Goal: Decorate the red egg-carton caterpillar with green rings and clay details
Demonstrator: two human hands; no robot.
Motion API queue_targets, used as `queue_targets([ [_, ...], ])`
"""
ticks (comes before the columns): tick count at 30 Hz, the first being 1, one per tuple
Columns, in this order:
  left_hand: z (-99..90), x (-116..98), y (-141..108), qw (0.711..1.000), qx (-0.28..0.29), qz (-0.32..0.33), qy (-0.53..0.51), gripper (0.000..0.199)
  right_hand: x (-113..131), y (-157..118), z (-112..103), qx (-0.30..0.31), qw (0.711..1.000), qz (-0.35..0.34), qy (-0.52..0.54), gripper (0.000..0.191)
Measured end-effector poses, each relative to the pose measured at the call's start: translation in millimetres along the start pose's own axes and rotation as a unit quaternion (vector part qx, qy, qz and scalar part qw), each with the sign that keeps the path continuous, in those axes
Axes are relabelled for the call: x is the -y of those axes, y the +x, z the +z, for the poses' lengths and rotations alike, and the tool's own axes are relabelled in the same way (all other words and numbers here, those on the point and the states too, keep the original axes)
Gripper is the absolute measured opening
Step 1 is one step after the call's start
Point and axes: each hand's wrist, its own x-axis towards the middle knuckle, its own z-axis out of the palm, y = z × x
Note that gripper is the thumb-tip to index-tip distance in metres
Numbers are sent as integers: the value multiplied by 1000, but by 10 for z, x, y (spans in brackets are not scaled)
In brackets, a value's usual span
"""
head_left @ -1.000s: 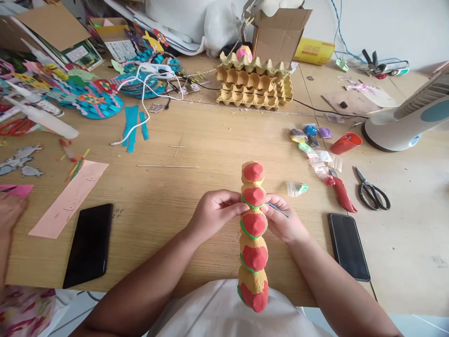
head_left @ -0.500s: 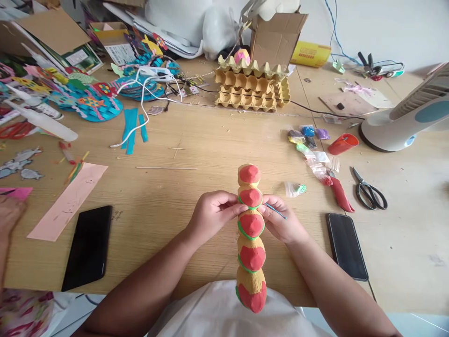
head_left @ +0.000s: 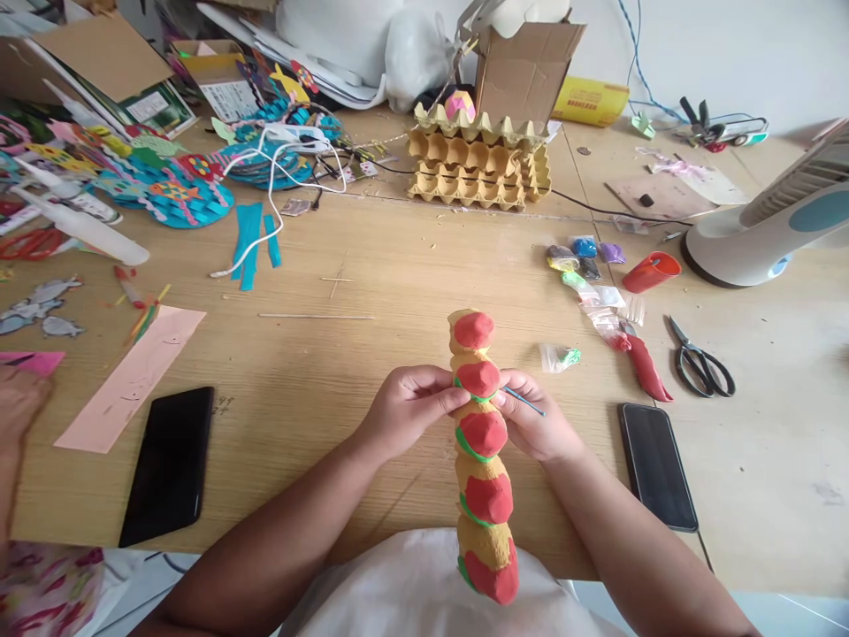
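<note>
Between my hands is an egg carton strip (head_left: 486, 433), held lengthwise in front of me above the table edge. Its row of bumps carries red caps with green edging, and tan carton shows between them. My left hand (head_left: 416, 405) pinches its left side near the second bump from the far end. On the opposite side, my right hand (head_left: 531, 414) grips the strip with thumb and fingers. A thin blue stick-like tool (head_left: 525, 401) also sits in my right hand, pointing out to the right. The fingertips under the strip are hidden.
Phones lie left (head_left: 169, 464) and right (head_left: 658, 464). Scissors (head_left: 703, 358), a red-handled tool (head_left: 646, 363) and clay packets (head_left: 584, 257) are at right. Egg cartons (head_left: 478, 164) stack at the back. Another person's hand (head_left: 19, 402) rests at far left beside pink paper (head_left: 133, 380).
The near end of the egg carton strip has swung slightly to the right and tilted, so more of its left side shows. Both hands keep their hold.
</note>
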Motion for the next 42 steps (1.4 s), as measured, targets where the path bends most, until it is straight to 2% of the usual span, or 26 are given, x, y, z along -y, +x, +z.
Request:
queue_targets([
  [7,-39,-6,9,999,44,-11,-24,31,1,-11,1,-5,1000,11,18,23],
  [15,-9,-44,-6,1000,15,13,6,25,-19,-7,-15,-8,1000,10,7,23],
  [20,-11,24,1,998,30,-1,-49,29,-13,-8,-9,-7,1000,10,9,24],
  [26,17,106,-17,996,-5,-17,-87,31,-15,-6,8,-4,1000,3,7,25],
  [33,39,111,-20,992,1,-20,-124,27,-19,-3,11,-19,1000,7,13,27],
  [42,42,110,-29,996,-27,-26,-80,32,-27,8,16,-20,999,17,23,26],
])
